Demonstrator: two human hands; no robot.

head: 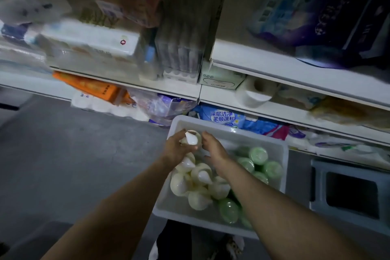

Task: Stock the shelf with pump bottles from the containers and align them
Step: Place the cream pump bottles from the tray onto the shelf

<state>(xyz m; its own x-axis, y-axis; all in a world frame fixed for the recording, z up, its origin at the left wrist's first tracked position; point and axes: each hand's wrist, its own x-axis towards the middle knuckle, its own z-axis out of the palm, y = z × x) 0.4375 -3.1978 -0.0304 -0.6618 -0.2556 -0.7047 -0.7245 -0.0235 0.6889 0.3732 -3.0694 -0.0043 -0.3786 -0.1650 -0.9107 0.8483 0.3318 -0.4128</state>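
Fingers of left hand [176, 148] grip cream pump bottle [191, 137] over bin [282, 150].

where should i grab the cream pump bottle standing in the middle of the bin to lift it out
Grip the cream bottle round its neck under the white pump head, coming from straight above: it stands upright in the bin, and neighbouring bottles crowd its sides.

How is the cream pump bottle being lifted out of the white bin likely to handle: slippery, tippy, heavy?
The cream pump bottle looks glossy, so probably a bit slippery. The left hand grips it while the right hand steadies it. With a pump head on top, it would likely tip easily when set down. Its weight cannot be judged.
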